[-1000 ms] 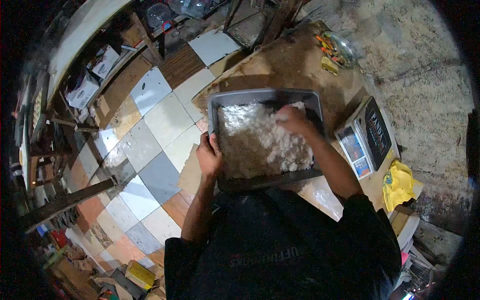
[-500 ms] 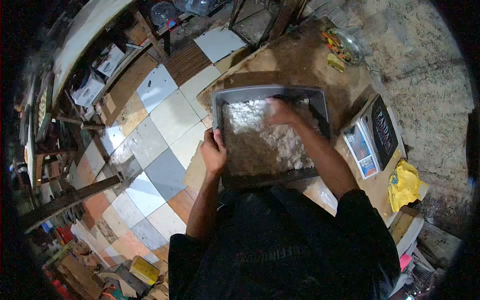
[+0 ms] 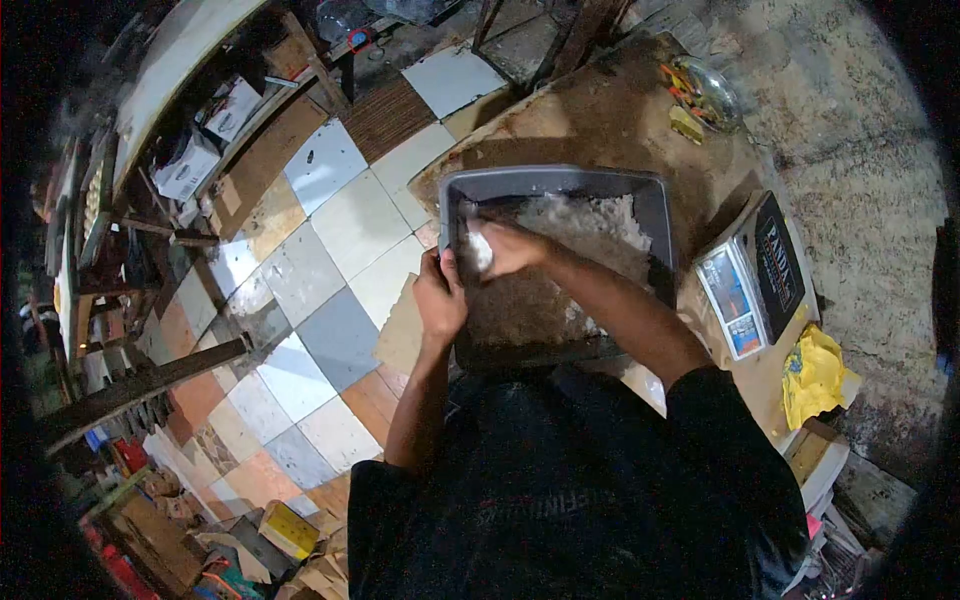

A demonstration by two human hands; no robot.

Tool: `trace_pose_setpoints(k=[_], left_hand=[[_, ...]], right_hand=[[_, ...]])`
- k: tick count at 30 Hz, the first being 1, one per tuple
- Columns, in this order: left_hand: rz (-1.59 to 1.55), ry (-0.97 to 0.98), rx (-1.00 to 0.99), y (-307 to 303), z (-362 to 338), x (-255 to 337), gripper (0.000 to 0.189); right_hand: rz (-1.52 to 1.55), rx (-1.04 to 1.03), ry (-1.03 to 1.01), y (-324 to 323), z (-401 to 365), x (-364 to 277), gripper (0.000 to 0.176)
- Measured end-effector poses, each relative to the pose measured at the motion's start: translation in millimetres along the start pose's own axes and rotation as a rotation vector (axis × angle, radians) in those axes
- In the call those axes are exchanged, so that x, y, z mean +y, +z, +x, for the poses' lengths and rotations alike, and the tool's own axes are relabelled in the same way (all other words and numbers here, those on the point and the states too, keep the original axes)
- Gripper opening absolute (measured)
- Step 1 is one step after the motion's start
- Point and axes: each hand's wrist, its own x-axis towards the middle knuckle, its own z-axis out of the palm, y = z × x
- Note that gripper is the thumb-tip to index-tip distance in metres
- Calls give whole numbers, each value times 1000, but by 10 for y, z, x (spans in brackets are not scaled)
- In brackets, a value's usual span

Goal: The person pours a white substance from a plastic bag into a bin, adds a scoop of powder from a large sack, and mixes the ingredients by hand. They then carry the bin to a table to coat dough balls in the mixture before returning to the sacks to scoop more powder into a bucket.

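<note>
A rectangular grey plastic tub (image 3: 555, 182) stands at the edge of a brown tabletop, with white powder (image 3: 590, 215) spread over part of its floor. My left hand (image 3: 440, 297) grips the tub's left rim, thumb over the edge. Inside the tub, close to that same wall, my right hand (image 3: 512, 250) is cupped on a clump of white powder (image 3: 480, 252); the hand itself hides some of its fingers. Thin residue coats the tub's bare floor around the powder.
Right of the tub sits a digital scale (image 3: 745, 290) with a dark box-like panel. Beside it lies a crumpled yellow bag (image 3: 812, 375). A clear bowl (image 3: 710, 95) of cut vegetables stands at the back. Tiled floor (image 3: 320, 260) and wooden shelving lie to the left.
My right hand has swept left through the tub to its left wall. Powder that lay at the upper left is now gathered by that hand. My left hand stays on the rim.
</note>
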Motion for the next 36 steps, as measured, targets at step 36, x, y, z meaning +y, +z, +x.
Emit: trace_pose_setpoints(k=[36], left_hand=[[-135,-190,36,168,-122,142,30]], right_hand=[[-52,279,296,-308,-1200,413,83]])
